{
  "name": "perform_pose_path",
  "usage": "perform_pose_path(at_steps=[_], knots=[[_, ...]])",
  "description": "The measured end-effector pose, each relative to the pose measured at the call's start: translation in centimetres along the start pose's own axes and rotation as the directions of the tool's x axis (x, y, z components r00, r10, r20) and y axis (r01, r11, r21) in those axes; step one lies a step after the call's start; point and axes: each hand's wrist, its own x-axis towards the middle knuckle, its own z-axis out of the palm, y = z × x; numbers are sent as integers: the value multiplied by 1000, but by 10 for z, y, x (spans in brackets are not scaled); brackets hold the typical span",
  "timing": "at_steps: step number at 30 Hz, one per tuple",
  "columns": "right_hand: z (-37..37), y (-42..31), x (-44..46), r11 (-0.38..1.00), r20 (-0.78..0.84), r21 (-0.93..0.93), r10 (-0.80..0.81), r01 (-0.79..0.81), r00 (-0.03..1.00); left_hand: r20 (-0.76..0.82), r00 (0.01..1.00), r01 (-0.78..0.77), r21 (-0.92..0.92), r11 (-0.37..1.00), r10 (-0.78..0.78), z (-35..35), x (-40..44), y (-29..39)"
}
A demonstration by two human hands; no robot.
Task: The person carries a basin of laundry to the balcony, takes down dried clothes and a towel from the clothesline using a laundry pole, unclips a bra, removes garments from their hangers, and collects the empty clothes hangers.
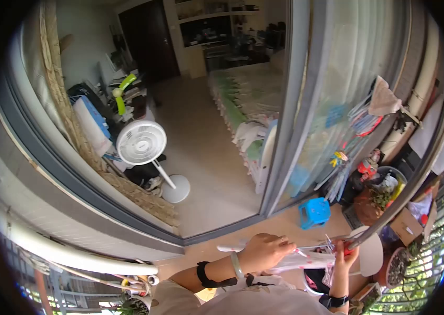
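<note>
Near the bottom middle, my left hand [268, 251] is closed on a thin hanger, its knuckles up and fingers pointing right. My right hand [345, 256] is raised to its right, fingers closed around something red by the hanger's other end. Between the two hands hangs a white and pink cloth [311, 261]. Below the cloth, a basin [310, 283] with dark items is partly hidden. A curved metal rail [390, 210] passes close to my right hand.
A blue stool [315, 213] stands by the sliding door frame [232, 226]. Inside the room are a white fan [142, 143] and a bed [248, 100]. Potted plants [377, 199], a cardboard box [406, 226] and a window grille [442, 247] are at the right.
</note>
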Motion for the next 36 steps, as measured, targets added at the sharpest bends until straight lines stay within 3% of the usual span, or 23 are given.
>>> perform_pose_path(at_steps=[1,3,5,7,8,9,11,13,17,19,21,23,24,25,27,29,31,36], knots=[[-2,7,2,998,-132,-64,9,-18,991,56,998,-32,18,999,31,-4,3,-6],[-24,19,12,986,-203,-168,-57,23,977,43,999,-16,64,998,13,-16,11,-21],[-39,19,26,991,-229,-110,-98,75,968,7,1000,-10,81,997,9,-17,19,-33],[-55,16,37,982,-234,-168,-125,87,964,3,998,-62,109,992,62,-10,24,-44],[-61,16,42,989,-348,-124,-115,76,930,-2,998,-62,112,992,62,-4,28,-51],[-64,17,57,995,-451,-70,-98,75,887,-10,997,-71,101,992,72,3,36,-62],[-59,-3,72,995,-417,-77,-83,56,905,-7,997,-74,83,994,74,10,40,-67],[-60,-5,82,987,-540,-71,-162,147,826,132,991,-7,-94,996,20,15,45,-70],[-61,2,91,974,-533,132,-87,184,842,241,970,14,-180,984,30,33,56,-78],[-59,8,93,961,-553,197,-54,193,831,301,942,-105,-149,983,146,49,59,-92],[-48,0,98,912,-589,336,9,235,808,342,927,-114,-128,985,151,60,63,-105],[-44,2,100,859,-664,366,-29,358,747,436,886,-94,-167,981,159,70,61,-124],[-58,8,96,886,-657,348,-4,308,754,415,901,-88,-112,990,127,68,62,-133],[-47,-13,101,753,-674,557,163,350,721,416,900,-94,-113,989,133,61,62,-147],[-26,-31,113,835,-736,435,114,338,667,486,874,49,-98,994,5,37,58,-180],[-46,-9,111,796,-696,520,186,309,693,420,885,252,-66,966,-202,5,45,-221],[-80,28,100,892,-700,298,-38,340,714,393,861,338,35,940,-324,-42,42,-247],[-39,-4,114,934,-840,-12,-202,356,503,167,872,445,125,887,-461,-113,60,-324]])
